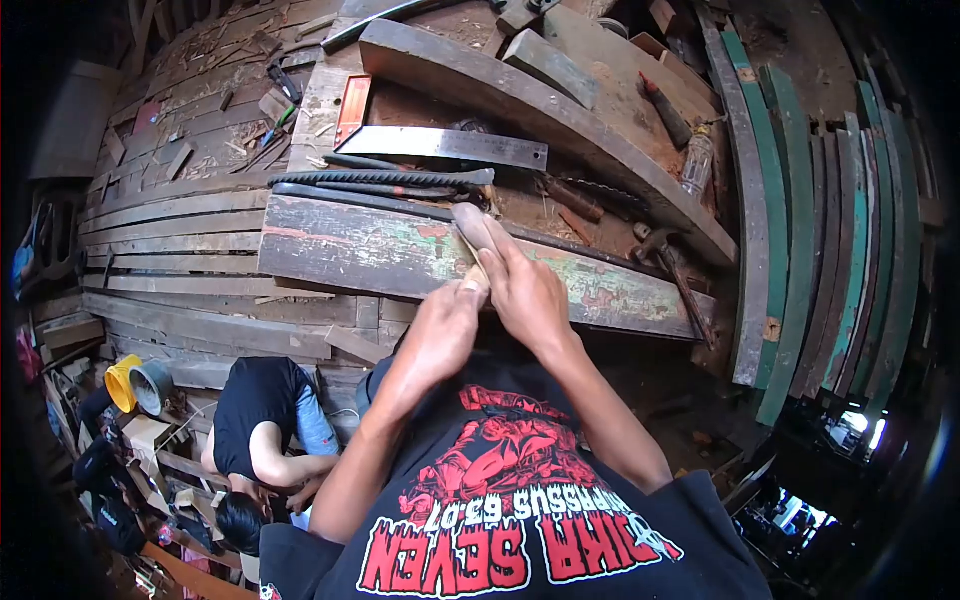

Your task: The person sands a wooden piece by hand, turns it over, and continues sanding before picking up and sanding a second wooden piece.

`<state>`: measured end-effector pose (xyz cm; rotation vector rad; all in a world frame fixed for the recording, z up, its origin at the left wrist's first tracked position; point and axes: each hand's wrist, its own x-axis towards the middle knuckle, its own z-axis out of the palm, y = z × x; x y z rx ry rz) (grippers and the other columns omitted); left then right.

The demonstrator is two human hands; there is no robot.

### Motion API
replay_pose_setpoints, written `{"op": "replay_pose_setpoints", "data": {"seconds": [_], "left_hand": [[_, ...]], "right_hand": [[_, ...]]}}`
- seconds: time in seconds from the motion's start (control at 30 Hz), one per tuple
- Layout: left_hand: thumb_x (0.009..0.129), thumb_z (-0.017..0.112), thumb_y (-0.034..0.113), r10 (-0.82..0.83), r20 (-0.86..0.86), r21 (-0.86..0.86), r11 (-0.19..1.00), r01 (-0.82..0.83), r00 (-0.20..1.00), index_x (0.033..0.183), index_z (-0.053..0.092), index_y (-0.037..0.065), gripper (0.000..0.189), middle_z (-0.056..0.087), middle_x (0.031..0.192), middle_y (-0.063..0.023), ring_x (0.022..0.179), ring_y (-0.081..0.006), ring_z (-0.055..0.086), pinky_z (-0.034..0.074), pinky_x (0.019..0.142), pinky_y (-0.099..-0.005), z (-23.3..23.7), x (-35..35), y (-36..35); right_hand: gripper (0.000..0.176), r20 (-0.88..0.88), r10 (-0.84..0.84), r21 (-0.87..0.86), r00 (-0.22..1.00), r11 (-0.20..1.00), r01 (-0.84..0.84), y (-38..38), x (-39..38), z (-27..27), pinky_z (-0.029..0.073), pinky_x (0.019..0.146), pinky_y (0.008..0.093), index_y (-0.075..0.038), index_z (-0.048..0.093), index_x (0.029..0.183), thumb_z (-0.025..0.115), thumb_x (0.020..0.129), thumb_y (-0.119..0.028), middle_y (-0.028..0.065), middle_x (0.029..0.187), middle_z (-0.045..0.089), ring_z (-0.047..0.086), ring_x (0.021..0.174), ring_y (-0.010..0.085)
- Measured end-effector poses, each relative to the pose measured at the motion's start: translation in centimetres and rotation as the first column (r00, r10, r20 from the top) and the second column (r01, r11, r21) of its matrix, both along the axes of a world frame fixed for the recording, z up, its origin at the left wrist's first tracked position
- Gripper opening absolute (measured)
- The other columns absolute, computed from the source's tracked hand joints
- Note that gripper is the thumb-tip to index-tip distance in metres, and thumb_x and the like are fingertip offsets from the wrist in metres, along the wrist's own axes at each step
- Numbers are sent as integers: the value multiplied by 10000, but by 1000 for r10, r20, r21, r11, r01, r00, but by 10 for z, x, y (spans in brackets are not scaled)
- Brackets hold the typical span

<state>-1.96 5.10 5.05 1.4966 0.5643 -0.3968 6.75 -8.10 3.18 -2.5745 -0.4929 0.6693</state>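
Observation:
My left hand is closed, with its thumb and fingers pinched on the near end of a small thin flat piece, whose kind I cannot make out. My right hand is closed against the same piece from the right, its fingers reaching along it and hiding much of it. Both hands are over a long plank with worn green and red paint. Just beyond the plank lie a dark twisted rod and a try square with a metal blade and orange handle.
A thick curved timber lies beyond the tools. A hammer and a clear bottle are at the right. Several green-painted boards stand at the far right. Another person bends over at lower left, near a yellow bucket.

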Motion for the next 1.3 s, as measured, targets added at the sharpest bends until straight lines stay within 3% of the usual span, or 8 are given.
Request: {"op": "replay_pose_setpoints", "data": {"seconds": [0.13, 0.27, 0.57, 0.9, 0.97, 1.07, 1.23, 1.3], "left_hand": [[1080, 339, 202, -29, 67, 47, 999, 26, 997, 922, 530, -69, 367, 578, 812, -237, 754, -347, 532, 453, 776, -475, -23, -6, 6], [1106, 425, 356, 76, 81, -44, 996, -73, 994, 792, 516, 92, 420, 430, 645, 47, 518, -94, 382, 302, 448, -316, -22, -5, 9], [1150, 362, 360, 103, -158, -266, 953, -143, 982, 824, 551, 137, 437, 385, 631, 83, 500, -52, 321, 242, 422, -268, -13, -7, 1], [1144, 361, 343, 144, 22, -102, 985, -141, 989, 861, 553, 102, 419, 412, 650, 67, 493, -66, 353, 296, 418, -282, -29, -15, -23], [1130, 357, 277, 89, 29, -34, 996, -88, 996, 972, 606, 4, 402, 566, 811, -92, 728, -197, 521, 403, 685, -356, -36, -16, -22], [1122, 347, 241, 133, 6, -168, 977, -131, 991, 999, 623, -27, 404, 595, 869, -172, 792, -280, 574, 436, 744, -392, -17, -8, -17], [1151, 350, 330, 65, 99, 19, 998, -68, 993, 888, 592, 65, 445, 438, 644, 52, 493, -69, 406, 337, 408, -276, -37, -21, -22], [1124, 363, 245, 69, 65, 13, 997, -70, 996, 929, 597, -39, 416, 566, 790, -157, 708, -234, 545, 441, 692, -392, -32, -16, -19]], "right_hand": [[461, 76, 62, 44, 995, 997, -66, -7, -20, 10, 548, 743, 609, -214, 578, 1515, 541, 1090, -390, 315, 867, 715, 697, 819, 524], [506, 68, 43, 52, 997, 998, -46, 7, 6, -14, 552, 756, 616, -221, 533, 1557, 559, 1081, -388, 316, 885, 719, 704, 852, 530], [508, 39, 2, -53, 999, 999, 0, -6, -15, 0, 549, 757, 620, -185, 532, 1551, 544, 1086, -390, 315, 849, 713, 710, 829, 522], [487, 110, -16, -78, 994, 997, 25, -23, -36, 6, 549, 670, 608, -179, 560, 1526, 559, 1084, -383, 304, 764, 690, 698, 732, 509], [498, 141, -37, -43, 989, 998, 44, -21, -25, -7, 549, 672, 606, -192, 549, 1540, 582, 1075, -368, 297, 758, 691, 699, 722, 501], [504, 106, -76, -38, 991, 996, 81, -18, -24, -4, 549, 696, 605, -200, 536, 1552, 582, 1074, -354, 293, 770, 696, 702, 744, 501], [514, 136, -56, -19, 989, 998, 59, -17, -22, -13, 555, 713, 602, -197, 518, 1565, 576, 1076, -344, 300, 826, 710, 707, 788, 506], [537, 112, -54, -99, 992, 993, 65, -15, -18, -10, 562, 753, 596, -194, 509, 1574, 580, 1073, -375, 307, 911, 722, 715, 853, 504]]}}
